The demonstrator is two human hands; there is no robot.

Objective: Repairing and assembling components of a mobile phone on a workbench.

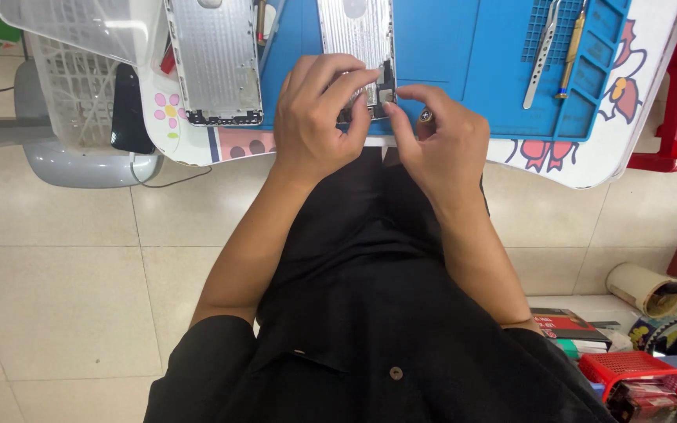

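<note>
Starting at the far left, a white plastic basket (72,86) sits off the table edge with a black phone (132,110) leaning beside it. Next comes a spare silver phone back housing (215,63), lying flat and untouched where the blue work mat (464,55) meets the flowered table (589,168). At the centre, a second phone housing (358,31) lies on the mat, its lower end under both hands. The left hand (319,117) is curled over that end, fingertips pinched narrowly on a small dark component (386,88) at the housing's bottom edge. The right hand (444,145) meets it from the other side, index finger against the same part, with what looks like a screwdriver (425,117) tucked in the closed fingers, only its round end showing. Farther right, metal tweezers (541,55) and a gold-handled tool (570,51) rest in the mat's tray slots.

The work sits right at the table's near edge, so in my judgement a slipped pinch could drop the tiny part onto the lap or floor. Too much finger pressure might also bend it or tear a thin cable.
</note>
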